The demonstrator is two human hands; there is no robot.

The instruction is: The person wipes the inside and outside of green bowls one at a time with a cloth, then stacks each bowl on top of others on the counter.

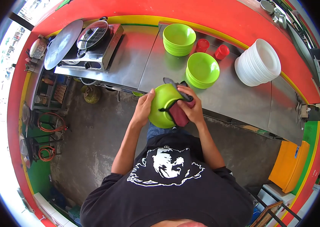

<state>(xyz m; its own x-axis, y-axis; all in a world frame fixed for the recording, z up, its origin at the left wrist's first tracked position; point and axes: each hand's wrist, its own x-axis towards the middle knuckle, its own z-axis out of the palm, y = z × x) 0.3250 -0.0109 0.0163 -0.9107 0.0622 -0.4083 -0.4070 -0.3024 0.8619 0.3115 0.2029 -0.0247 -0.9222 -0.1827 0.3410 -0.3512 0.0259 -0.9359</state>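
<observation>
1. Nearest, one person in a black printed top holds one green bowl [162,104] tilted on its side in front of the chest, just short of the table [137,64] edge.
2. Left hand [143,109] cups the bowl's outer wall from the left, fingers [150,94] curled closed against it near the rim.
3. Right hand [190,106] presses one dark red cloth [179,113] against the bowl's right side; its fingers are bent closed over the cloth, and a dark strip of the cloth lies over the top of the bowl.
4. So the bowl sits between the two hands, touching both.
5. Just beyond on the table stand two stacks of green bowls, the near stack [202,70] and the far stack [179,39].
6. Between and behind them stand two red cups [212,48].
7. To the right is one stack of white plates [258,62].
8. Far left, one gas stove [92,47] carries one glass lid [92,34], with one round grey lid [63,43] leaning beside it.
</observation>
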